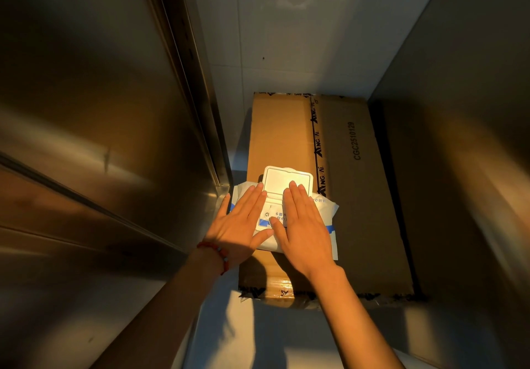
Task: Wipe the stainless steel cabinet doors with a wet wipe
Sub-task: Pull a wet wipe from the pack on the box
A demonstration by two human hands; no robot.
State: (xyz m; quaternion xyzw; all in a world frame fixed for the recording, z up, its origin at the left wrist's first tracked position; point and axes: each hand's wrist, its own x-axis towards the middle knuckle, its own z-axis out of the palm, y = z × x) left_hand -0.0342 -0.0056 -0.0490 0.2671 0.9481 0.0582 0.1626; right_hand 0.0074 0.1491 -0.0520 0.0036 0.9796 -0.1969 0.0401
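Here, both the left hand point(241, 225) and right hand point(301, 225) lie flat, fingers straight, on the soft white plastic wet-wipe pack point(324, 210) (lid up) atop the brown cardboard box point(358, 196); probably light and squashy, best gripped by its sides.

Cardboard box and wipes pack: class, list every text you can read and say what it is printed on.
"CGC2510129": printed on the cardboard box.
"NG": repeated on the black-printed tape along the box; remaining letters unclear.
"6": on the wet wipes pack label; the other characters are too small and partly covered by the hands.
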